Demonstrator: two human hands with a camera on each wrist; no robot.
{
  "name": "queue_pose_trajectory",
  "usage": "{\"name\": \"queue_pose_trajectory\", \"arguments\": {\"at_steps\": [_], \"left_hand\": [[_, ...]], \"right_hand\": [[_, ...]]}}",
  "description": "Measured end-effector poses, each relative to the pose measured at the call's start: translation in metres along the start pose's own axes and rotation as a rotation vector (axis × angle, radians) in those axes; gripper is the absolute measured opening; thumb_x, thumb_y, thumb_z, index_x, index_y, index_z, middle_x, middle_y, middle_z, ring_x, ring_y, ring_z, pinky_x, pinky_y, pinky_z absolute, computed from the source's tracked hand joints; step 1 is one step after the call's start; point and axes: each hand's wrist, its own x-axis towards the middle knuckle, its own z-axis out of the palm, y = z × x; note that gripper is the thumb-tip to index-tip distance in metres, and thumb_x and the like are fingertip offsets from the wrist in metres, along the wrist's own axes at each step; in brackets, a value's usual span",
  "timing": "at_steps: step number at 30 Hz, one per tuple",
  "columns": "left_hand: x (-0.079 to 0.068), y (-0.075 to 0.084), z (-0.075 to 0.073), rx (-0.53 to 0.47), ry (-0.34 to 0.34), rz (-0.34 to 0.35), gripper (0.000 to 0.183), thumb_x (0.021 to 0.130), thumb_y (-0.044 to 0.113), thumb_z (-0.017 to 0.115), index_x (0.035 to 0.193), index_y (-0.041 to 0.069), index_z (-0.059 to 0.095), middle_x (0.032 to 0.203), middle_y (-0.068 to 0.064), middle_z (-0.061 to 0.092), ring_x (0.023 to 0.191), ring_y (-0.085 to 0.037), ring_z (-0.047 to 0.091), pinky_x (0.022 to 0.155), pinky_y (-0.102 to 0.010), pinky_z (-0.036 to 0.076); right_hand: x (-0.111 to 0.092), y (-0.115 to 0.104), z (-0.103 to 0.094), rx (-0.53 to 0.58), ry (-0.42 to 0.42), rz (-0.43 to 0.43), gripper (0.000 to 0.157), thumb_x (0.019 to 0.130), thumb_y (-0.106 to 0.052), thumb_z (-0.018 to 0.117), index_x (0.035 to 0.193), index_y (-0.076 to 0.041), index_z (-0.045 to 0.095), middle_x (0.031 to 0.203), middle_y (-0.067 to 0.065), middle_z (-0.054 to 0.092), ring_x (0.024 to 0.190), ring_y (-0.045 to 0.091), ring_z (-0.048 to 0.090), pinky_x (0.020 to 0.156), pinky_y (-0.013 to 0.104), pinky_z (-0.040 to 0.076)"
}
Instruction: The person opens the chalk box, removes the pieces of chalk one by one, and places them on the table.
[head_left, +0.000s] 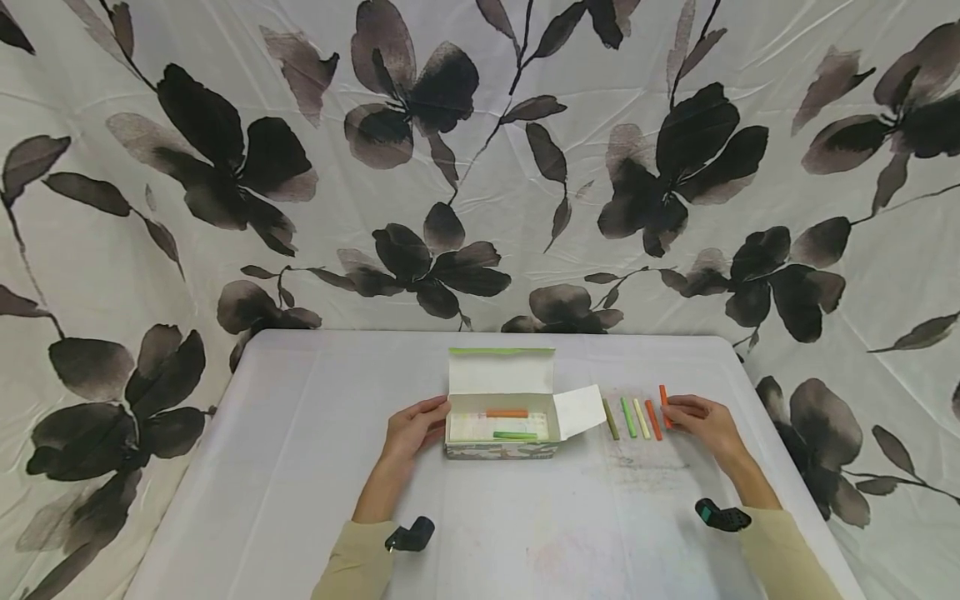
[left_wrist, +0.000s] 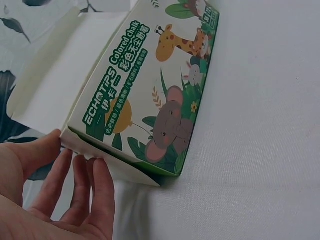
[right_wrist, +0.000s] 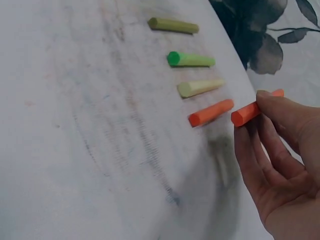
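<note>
An open cardboard chalk box [head_left: 502, 451] stands on the table, its printed front with cartoon animals showing in the left wrist view. My left hand [head_left: 412, 429] pinches the side flap [left_wrist: 117, 167] at the box's left end between thumb and fingers. Inside lie an orange chalk [head_left: 507, 413] and a green chalk [head_left: 515, 435]. To the right, my right hand [head_left: 705, 423] holds an orange chalk stick [right_wrist: 245, 114] between thumb and fingertips. Beside it a row runs leftward: another orange chalk [right_wrist: 211, 113], a pale yellow one [right_wrist: 201, 88], a green one [right_wrist: 191, 59] and an olive one [right_wrist: 174, 25].
The box's lid [head_left: 501, 372] is raised at the back, and its right flap [head_left: 579, 411] sticks out toward the olive chalk. Chalk smudges [head_left: 648, 463] mark the white table [head_left: 300, 467]. A flowered cloth [head_left: 480, 183] hangs behind and at both sides.
</note>
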Motion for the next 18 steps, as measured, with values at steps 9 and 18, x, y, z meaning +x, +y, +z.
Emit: {"name": "queue_pose_trajectory", "arguments": {"at_steps": [9,18], "left_hand": [[-0.002,0.0,0.0,0.018,-0.002,0.029,0.036,0.093,0.02,0.078,0.123,0.002,0.073,0.116,-0.011,0.073,0.097,-0.017,0.071,0.093,-0.035,0.058],[-0.001,0.0,-0.001,0.013,0.005,0.034,0.036,0.093,0.018,0.078,0.124,0.001,0.072,0.115,-0.011,0.074,0.095,-0.016,0.071,0.093,-0.036,0.058]], "right_hand": [[0.001,0.02,0.005,-0.162,0.046,0.002,0.051,0.096,-0.031,0.076,0.128,0.008,0.065,0.107,0.012,0.076,0.085,0.001,0.066,0.074,0.013,0.05],[0.002,0.015,0.013,-0.227,0.107,-0.085,0.034,0.096,-0.017,0.075,0.116,0.009,0.069,0.097,0.017,0.075,0.075,0.007,0.067,0.063,0.022,0.056]]}}
